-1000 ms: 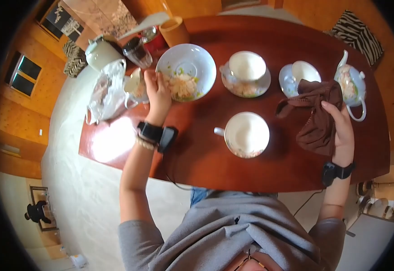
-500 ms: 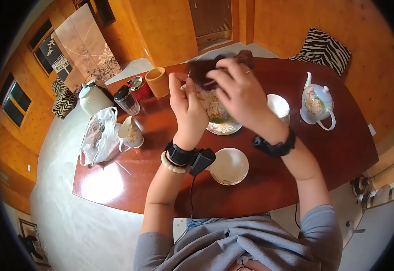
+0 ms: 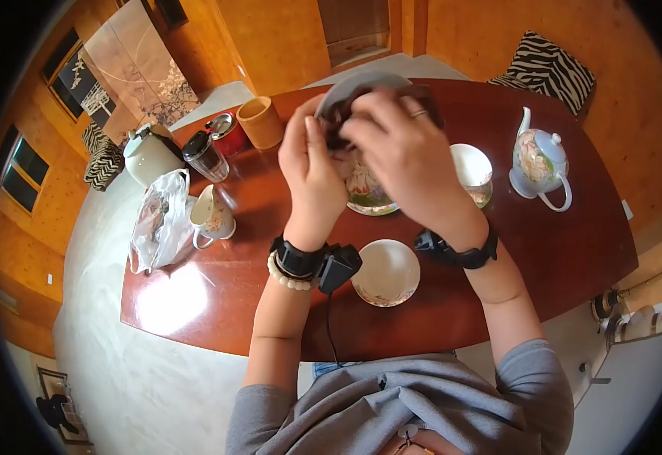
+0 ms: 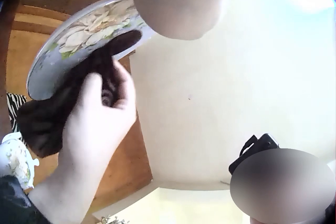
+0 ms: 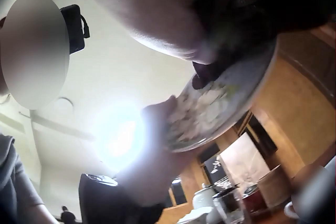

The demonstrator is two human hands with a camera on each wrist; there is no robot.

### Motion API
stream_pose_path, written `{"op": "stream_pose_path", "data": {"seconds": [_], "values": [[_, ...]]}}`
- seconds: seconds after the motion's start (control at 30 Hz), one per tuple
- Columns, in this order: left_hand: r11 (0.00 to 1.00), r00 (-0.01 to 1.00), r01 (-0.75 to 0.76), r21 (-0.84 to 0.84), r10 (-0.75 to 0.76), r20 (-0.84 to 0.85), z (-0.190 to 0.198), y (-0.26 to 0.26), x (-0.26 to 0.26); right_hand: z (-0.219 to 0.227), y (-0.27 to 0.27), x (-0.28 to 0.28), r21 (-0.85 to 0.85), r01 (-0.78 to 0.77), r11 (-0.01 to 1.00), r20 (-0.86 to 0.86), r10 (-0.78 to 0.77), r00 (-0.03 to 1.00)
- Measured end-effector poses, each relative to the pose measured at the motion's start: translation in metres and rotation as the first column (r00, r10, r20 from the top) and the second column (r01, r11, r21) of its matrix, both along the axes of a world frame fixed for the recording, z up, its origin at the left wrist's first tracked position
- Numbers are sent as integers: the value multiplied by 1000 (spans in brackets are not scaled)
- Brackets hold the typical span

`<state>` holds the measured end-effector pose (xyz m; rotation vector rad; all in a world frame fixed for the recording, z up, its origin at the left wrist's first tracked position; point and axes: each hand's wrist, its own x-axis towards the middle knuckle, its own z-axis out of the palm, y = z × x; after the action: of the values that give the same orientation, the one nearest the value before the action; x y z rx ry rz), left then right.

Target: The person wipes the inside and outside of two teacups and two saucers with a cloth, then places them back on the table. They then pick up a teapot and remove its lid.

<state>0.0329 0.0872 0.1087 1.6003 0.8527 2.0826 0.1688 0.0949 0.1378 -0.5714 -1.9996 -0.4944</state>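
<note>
My left hand grips the edge of a large floral plate, raised over the table and tilted. With my right hand I hold a dark brown cloth bunched in the fingers, and it lies against the plate's flowered face. In the right wrist view the same plate shows its flowers, partly covered by the cloth. A white cup stands on the table below my wrists. Beneath the raised hands a floral saucer shows in part.
On the right are a cup on its saucer and a floral teapot. To the left stand a creamer jug, a plastic bag, a white pot, a glass jar, a red tin and a wooden cup.
The plate has left the table in my left hand. My right hand has brought the cloth from the right side to the plate. Over the last half second the plate has tilted differently.
</note>
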Motion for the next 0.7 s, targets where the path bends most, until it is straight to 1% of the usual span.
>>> {"op": "stream_pose_path", "data": {"seconds": [0.03, 0.07, 0.1, 0.17, 0.2, 0.23, 0.27, 0.3, 0.33, 0.37, 0.43, 0.47, 0.5, 0.53, 0.57, 0.6, 0.7], "values": [[1000, 999, -2, 4, 2, 33, 0, 0, -3, 0, -9, -2, -63, -102, 993, 87, 107, 990], [998, 998, -68, -9, 68, -3, 6, -4, -9, -6, -12, -2, -122, -197, 973, 153, 215, 965], [1000, 997, -27, -10, 28, 66, 7, 0, -15, -8, -18, 3, -219, -154, 963, 174, 194, 965], [998, 996, -70, 8, 69, 62, 14, -6, -19, -7, -26, 21, -398, -60, 916, 225, 160, 961], [995, 995, -97, 1, 97, 5, 14, -8, -21, -6, -23, 29, -452, 31, 891, 213, 74, 974], [993, 992, -119, -7, 119, -52, 14, -9, -20, -6, -16, 36, -434, 108, 894, 212, -15, 977], [991, 985, -135, -16, 132, -110, 15, -10, -17, -6, -9, 37, -421, 127, 898, 158, -66, 985], [994, 986, -106, -8, 104, -130, 16, -13, -6, -7, -3, 39, -410, 155, 899, 106, -122, 987], [988, 981, -88, -123, 65, -182, 13, -16, -3, -8, 2, 36, -309, 129, 942, 24, -127, 992], [969, 973, -75, -236, 20, -229, 10, -17, 0, -9, 2, 31, -288, 103, 952, -37, -119, 992], [984, 968, 2, -178, -46, -245, 4, -15, 13, -10, 2, 20, -233, 47, 971, -157, -85, 984], [990, 979, 25, -141, -52, -197, -1, -9, 13, -13, 0, 18, -206, 4, 978, -138, -33, 990], [994, 987, 43, -101, -58, -149, -4, -4, 11, -12, -3, 18, -234, -56, 971, -55, 44, 998], [975, 996, 80, -207, -86, -19, 1, -8, 7, -10, -7, 20, -277, -134, 952, 70, 159, 985], [943, 989, 128, -306, -97, 114, 6, -13, 1, -9, -13, 23, -328, -206, 922, 187, 277, 943], [984, 996, 71, -164, -61, 63, 7, -8, -5, -11, -24, 23, -445, -196, 874, 195, 308, 931], [998, 997, 42, -54, -39, 65, 18, -12, -12, -9, -22, 32, -459, 33, 888, 233, 85, 969]]}}
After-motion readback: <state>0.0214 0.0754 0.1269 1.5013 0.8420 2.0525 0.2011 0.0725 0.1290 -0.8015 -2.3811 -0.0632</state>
